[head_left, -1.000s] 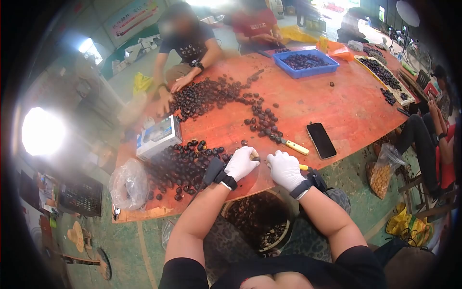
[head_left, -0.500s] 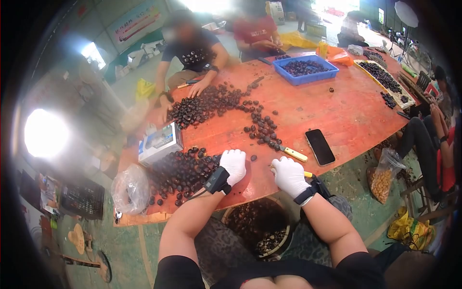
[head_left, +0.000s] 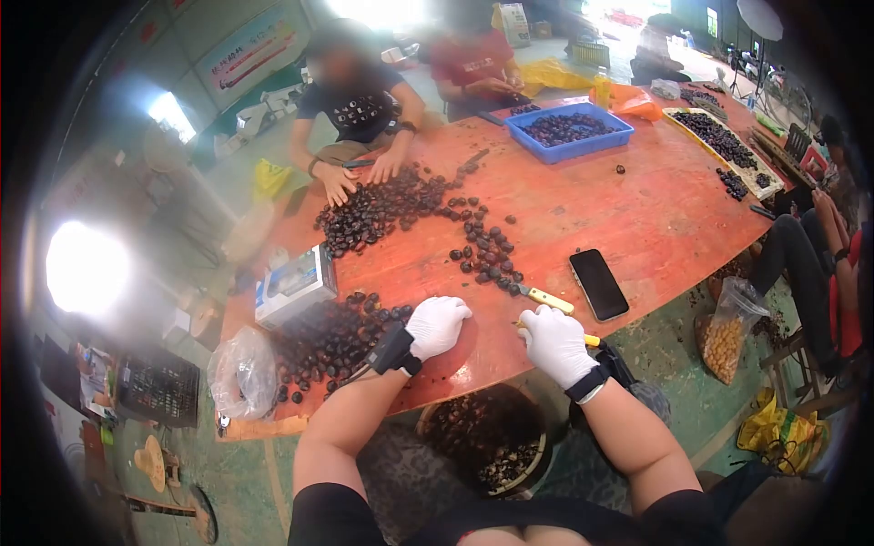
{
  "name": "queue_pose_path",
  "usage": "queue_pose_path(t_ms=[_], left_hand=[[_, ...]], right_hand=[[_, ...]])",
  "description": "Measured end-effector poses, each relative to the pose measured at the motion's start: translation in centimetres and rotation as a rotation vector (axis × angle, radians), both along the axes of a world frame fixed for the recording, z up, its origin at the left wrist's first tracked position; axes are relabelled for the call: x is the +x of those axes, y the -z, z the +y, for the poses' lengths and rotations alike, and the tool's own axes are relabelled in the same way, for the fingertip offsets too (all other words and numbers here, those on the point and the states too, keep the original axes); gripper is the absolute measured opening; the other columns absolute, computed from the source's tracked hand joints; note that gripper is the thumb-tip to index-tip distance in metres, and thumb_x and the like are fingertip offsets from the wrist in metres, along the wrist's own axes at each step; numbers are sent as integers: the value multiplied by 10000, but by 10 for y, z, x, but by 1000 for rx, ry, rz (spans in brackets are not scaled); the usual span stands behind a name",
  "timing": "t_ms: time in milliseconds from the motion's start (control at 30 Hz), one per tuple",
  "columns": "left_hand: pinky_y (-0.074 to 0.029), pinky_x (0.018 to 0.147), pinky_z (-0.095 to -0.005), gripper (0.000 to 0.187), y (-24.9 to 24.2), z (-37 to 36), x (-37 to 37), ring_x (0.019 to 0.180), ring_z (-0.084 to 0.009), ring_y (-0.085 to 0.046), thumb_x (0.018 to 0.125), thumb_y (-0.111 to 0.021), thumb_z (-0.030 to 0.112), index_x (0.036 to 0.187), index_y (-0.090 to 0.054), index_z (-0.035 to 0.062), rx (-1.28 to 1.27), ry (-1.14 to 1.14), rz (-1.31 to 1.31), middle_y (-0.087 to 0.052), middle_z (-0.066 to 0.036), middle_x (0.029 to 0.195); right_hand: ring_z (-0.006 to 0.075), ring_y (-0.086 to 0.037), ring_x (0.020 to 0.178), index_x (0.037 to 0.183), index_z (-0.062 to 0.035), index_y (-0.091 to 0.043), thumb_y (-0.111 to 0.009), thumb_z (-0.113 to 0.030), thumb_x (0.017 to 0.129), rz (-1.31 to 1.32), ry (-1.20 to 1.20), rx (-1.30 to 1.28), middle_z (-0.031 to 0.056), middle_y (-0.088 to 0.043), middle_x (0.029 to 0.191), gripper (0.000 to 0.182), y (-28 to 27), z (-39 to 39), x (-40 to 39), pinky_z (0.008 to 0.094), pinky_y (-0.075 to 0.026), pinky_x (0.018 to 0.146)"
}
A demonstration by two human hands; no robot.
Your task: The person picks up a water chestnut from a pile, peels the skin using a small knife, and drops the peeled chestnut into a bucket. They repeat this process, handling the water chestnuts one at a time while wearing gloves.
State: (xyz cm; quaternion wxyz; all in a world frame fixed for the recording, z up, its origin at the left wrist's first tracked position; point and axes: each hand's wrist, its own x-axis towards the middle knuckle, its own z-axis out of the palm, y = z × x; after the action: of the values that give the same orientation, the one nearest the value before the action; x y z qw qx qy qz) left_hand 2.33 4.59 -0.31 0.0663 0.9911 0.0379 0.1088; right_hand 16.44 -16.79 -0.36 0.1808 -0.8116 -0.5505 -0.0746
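My left hand (head_left: 439,326), in a white glove, is closed on the tabletop at the right edge of a pile of dark brown chestnuts (head_left: 341,332). Its fingertips point right, and whatever is under them is hidden. My right hand (head_left: 557,346), also gloved, is wrapped round a yellow-handled tool (head_left: 592,340); the handle's end sticks out on the right, and the working end cannot be made out. Just beyond that hand lies a knife with a cream handle (head_left: 551,301), its blade against a trail of chestnuts (head_left: 487,246).
A phone (head_left: 599,284) lies right of the knife. A box (head_left: 296,287) and plastic bag (head_left: 244,373) flank the pile. Below the red table's edge stands a bucket (head_left: 544,446) of shells. Opposite, a person's hands (head_left: 339,185) touch more chestnuts. A blue tray (head_left: 569,153) stands farther back.
My left hand has turned and reached right, over where a single chestnut lay; that nut no longer shows. My right hand stays close by. The person opposite has shifted their hands on the pile.
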Motion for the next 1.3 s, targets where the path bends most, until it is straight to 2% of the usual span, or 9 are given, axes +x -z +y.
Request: queue_pose_path(t_ms=[100, 233, 300, 367, 533, 867, 1133, 1233, 1300], left_hand=[[-519, 813, -397, 139, -23, 12, -3, 896, -315, -650, 777, -650, 96, 897, -701, 48, -116, 23, 91, -688, -116, 939], [-521, 818, -360, 226, -59, 42, 26, 916, -306, -668, 874, -672, 218, 987, -703, 25, -452, -196, -3, -690, -153, 964], [-507, 860, -356, 283, -47, 77, 53, 994, -297, -660, 914, -651, 251, 1063, -682, 12, -358, -160, -199, -684, -164, 1038], [-447, 982, -415, 418, -42, 95, 83, 1144, -353, -581, 934, -618, 360, 1152, -649, 5, -376, -193, -310, -646, -196, 1179], [-271, 1122, -511, 555, 16, 140, 141, 1373, -387, -355, 937, -545, 513, 1343, -565, 136, -210, -310, -349, -485, -150, 1438], [-362, 963, -501, 397, 48, 150, 197, 1198, -308, -474, 893, -609, 474, 1203, -666, 233, -166, -353, -247, -594, -53, 1209], [-344, 979, -483, 269, 43, 140, 189, 1182, -263, -497, 889, -640, 402, 1092, -685, 232, -242, -191, -145, -623, -3, 1192], [-341, 1002, -470, 310, 47, 138, 186, 1201, -255, -493, 892, -639, 401, 1143, -666, 222, -421, -139, -162, -626, 5, 1229], [-312, 1048, -456, 421, 45, 132, 187, 1246, -258, -474, 915, -601, 426, 1295, -600, 245, -400, -175, -165, -609, -1, 1301]], right_hand=[[268, -629, 758, 890, -115, -580, -629, -267, 868, 2, -13, 12, 84, -572, 795, 161, -7, -7, 0, 406, -510, 597], [264, -623, 764, 899, -115, -579, -625, -263, 868, 12, -57, 47, 82, -570, 795, 158, -11, -12, -3, 403, -507, 601], [269, -617, 766, 905, -122, -583, -644, -256, 851, 21, -55, 18, 83, -567, 800, 157, -12, -10, -5, 408, -504, 607], [278, -614, 765, 907, -132, -601, -679, -240, 823, 31, -54, 36, 81, -563, 796, 157, -13, -9, -7, 418, -502, 612], [267, -604, 761, 888, -145, -604, -671, -228, 814, 48, -106, 90, 70, -558, 792, 129, -15, -6, -10, 404, -495, 620], [255, -601, 749, 874, -137, -612, -674, -239, 819, 85, -110, 24, 61, -546, 781, 132, -16, 1, -9, 387, -489, 619], [259, -598, 756, 888, -143, -609, -667, -234, 827, 94, -80, 31, 64, -548, 790, 124, -13, 9, -6, 392, -490, 623], [264, -600, 760, 903, -146, -612, -665, -234, 829, 96, -80, 41, 67, -554, 796, 127, -13, 9, -6, 395, -492, 627], [268, -603, 767, 914, -146, -615, -665, -236, 829, 89, -85, 54, 69, -559, 800, 133, -12, 9, -8, 397, -494, 631]])
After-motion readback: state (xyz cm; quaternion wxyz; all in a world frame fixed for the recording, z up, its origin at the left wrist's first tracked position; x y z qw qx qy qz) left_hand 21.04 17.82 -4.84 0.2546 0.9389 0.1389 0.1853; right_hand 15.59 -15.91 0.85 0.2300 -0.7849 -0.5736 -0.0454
